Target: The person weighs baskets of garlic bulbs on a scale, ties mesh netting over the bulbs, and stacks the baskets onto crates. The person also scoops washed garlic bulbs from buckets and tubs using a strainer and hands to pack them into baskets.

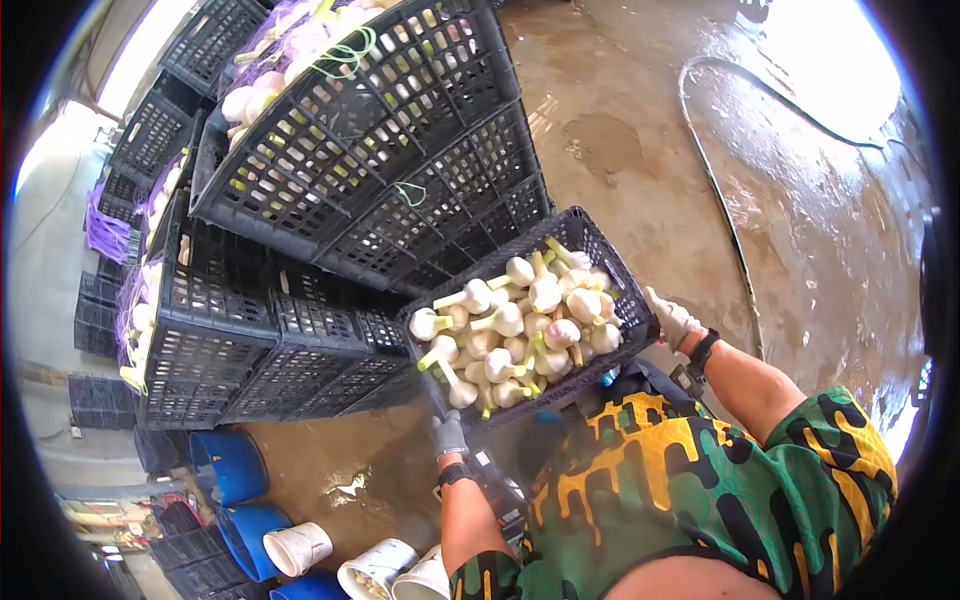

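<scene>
A black plastic crate full of garlic bulbs with short green stems is held between my two gloved hands in front of my body. At its lower left corner my left hand is closed on the crate's edge. My right hand grips the opposite end, its fingers partly hidden behind the crate wall. The crate's far side is right beside the tall stacked crates. I cannot tell whether its base rests on anything.
More stacked crates with garlic and purple netting stand at the left. Blue barrels and white buckets are at the lower left. A hose runs across the wet floor at the right.
</scene>
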`<state>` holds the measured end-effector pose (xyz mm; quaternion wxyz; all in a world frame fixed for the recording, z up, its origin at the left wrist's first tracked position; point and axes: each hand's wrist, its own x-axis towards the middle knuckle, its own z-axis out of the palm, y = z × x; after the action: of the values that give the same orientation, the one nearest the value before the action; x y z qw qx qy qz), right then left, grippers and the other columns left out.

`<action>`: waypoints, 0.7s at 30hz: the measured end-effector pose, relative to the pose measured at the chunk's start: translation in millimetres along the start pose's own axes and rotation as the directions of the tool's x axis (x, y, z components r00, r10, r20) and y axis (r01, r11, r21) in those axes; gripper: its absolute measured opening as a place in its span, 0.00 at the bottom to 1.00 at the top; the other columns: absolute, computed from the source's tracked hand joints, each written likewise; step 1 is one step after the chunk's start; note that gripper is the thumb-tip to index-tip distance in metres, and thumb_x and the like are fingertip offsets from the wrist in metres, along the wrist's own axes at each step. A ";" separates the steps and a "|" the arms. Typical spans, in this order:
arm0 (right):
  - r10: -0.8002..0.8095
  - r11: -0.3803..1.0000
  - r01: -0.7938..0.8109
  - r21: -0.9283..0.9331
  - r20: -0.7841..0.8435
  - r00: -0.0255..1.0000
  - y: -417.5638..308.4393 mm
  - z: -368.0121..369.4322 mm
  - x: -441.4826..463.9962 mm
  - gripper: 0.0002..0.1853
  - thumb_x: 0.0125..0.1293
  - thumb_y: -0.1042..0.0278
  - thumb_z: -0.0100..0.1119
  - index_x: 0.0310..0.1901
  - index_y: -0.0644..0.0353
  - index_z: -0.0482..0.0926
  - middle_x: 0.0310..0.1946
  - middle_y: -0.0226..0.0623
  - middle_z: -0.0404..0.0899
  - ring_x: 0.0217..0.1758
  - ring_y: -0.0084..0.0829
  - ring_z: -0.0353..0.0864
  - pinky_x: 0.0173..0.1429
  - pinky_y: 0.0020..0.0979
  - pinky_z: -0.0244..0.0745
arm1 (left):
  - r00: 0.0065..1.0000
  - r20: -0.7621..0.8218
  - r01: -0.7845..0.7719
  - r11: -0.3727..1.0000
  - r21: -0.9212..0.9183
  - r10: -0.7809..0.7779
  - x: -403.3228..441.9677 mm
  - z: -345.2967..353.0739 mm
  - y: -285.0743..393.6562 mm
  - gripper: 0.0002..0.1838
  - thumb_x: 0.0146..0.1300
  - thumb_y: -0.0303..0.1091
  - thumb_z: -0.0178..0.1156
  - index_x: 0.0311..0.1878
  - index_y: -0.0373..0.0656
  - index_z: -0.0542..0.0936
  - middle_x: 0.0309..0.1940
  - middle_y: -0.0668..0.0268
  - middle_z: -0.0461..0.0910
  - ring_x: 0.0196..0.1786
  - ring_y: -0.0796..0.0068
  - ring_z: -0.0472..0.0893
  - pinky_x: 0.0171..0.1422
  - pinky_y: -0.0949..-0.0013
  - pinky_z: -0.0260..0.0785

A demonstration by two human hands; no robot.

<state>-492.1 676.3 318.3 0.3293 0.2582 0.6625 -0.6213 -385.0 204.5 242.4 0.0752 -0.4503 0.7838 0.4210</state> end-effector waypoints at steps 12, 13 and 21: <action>-0.275 0.837 0.092 -0.539 -0.270 0.923 22.0 29.5 6.6 0.19 0.57 0.60 0.57 0.46 0.64 0.79 0.38 0.54 0.81 0.45 0.50 0.80 0.51 0.40 0.73 | 0.994 -0.108 -0.051 0.985 -0.163 0.033 -3.3 5.1 -20.9 0.26 0.56 0.31 0.59 0.58 0.28 0.70 0.44 0.59 0.79 0.39 0.72 0.74 0.46 0.66 0.69; -0.296 0.859 0.126 -0.497 -0.280 0.913 54.5 26.2 29.7 0.19 0.56 0.60 0.57 0.45 0.64 0.79 0.39 0.56 0.80 0.46 0.52 0.79 0.52 0.41 0.73 | 1.000 -0.022 -0.012 0.992 -0.124 0.010 -10.3 -6.9 1.4 0.26 0.56 0.31 0.59 0.58 0.27 0.70 0.44 0.58 0.79 0.40 0.71 0.74 0.48 0.66 0.68; -0.370 0.860 0.194 -0.472 -0.316 0.874 14.8 38.9 19.4 0.14 0.58 0.62 0.58 0.42 0.62 0.79 0.32 0.49 0.81 0.34 0.43 0.82 0.43 0.37 0.75 | 0.986 -0.163 0.012 0.985 -0.173 -0.041 -7.0 7.2 2.6 0.30 0.56 0.33 0.58 0.61 0.25 0.68 0.53 0.49 0.76 0.49 0.63 0.77 0.55 0.65 0.67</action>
<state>-489.1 637.8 293.5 0.1401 0.1981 0.8654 -0.4384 -384.9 214.9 242.8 -0.0235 -0.4990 0.7421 0.4469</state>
